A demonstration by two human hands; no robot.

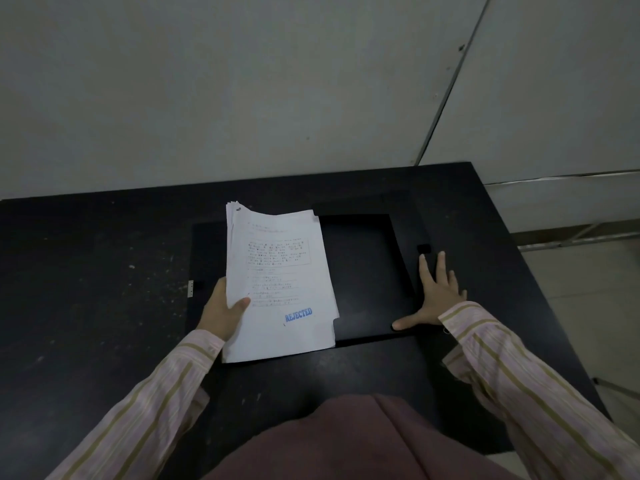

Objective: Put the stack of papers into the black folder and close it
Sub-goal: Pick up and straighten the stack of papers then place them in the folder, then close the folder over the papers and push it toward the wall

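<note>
Left hand (223,311) grasping papers (278,285) at left edge, thumb on top, fingers hidden beneath. Right hand (437,296) released, flat, splayed on open folder (363,271). Papers over folder's left half, on table (86,271). Folder outline hard to trace, black on black.

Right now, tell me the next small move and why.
Probably slide the papers right, onto the open black folder's right panel. The left hand grips their left edge, and the right hand presses the folder flat, its inside bare.
</note>
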